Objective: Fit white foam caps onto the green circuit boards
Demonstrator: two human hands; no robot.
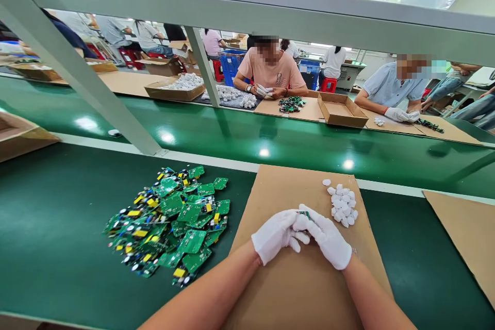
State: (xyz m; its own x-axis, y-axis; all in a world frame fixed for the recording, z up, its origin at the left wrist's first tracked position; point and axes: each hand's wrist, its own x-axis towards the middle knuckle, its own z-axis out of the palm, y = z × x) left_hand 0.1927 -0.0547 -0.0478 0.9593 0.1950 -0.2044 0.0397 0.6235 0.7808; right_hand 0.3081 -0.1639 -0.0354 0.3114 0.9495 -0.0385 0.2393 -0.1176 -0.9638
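Observation:
White gloves cover both my hands, which meet above a cardboard sheet [270, 289]. Between them a small green circuit board [303, 213] shows only in part; the fingers hide the rest. My left hand [276, 232] is closed around the board from the left. From the other side, my right hand [325, 237] grips it too, fingers bent over the top. Close by on the right, several small white plastic pieces [343, 205] lie in a cluster on the cardboard. A large heap of green circuit boards [189, 212] with yellow and black components spreads to the left.
A metal frame post [93, 72] and crossbar [247, 7] stand in front of me. Beyond the green conveyor belt [232, 136], two people [273, 69] [398, 85] handle small parts. An open cardboard box [342, 111] sits between them. Another box [23, 136] is at far left.

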